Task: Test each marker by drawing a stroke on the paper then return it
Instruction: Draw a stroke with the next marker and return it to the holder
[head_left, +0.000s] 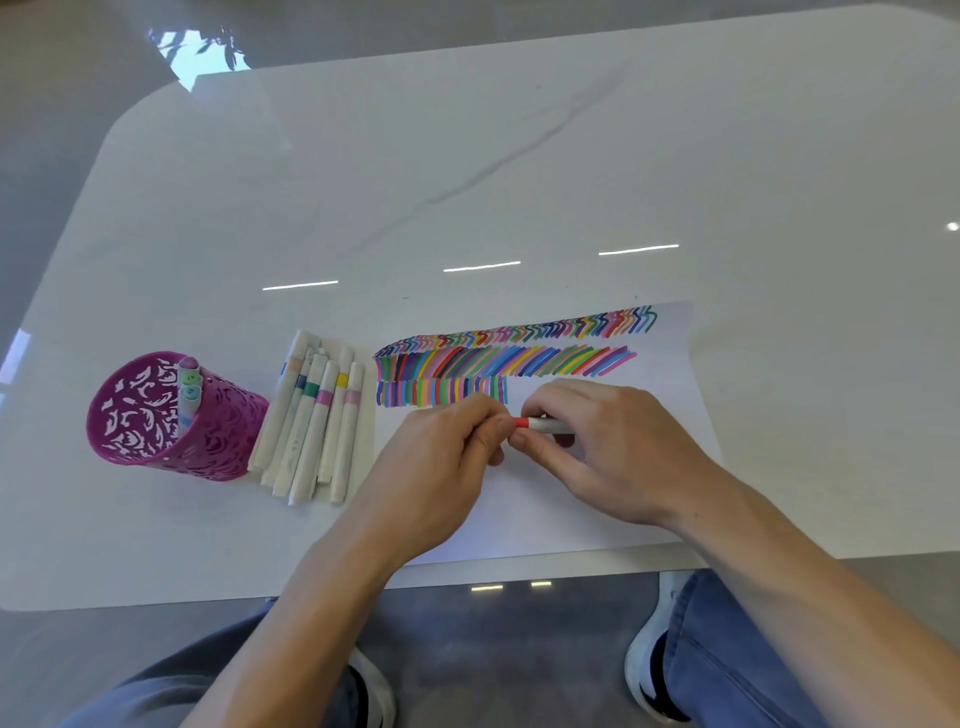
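A white marker with a red band (540, 424) lies level between my two hands, just above the white paper (670, 395). My right hand (608, 447) grips its barrel. My left hand (447, 457) pinches its left end, which the fingers hide, so I cannot tell whether a cap is on. The paper carries three rows of several coloured strokes (498, 361). A pile of several white markers (317, 421) lies on the table left of the paper. Left of the pile stands a purple cut-out cup (150, 421) with a few markers (189, 387) in it.
The white marble-look table (467, 182) stretches far behind the paper. Its near edge runs just below my forearms. Under it I see my knees in jeans and my white shoes on a grey floor.
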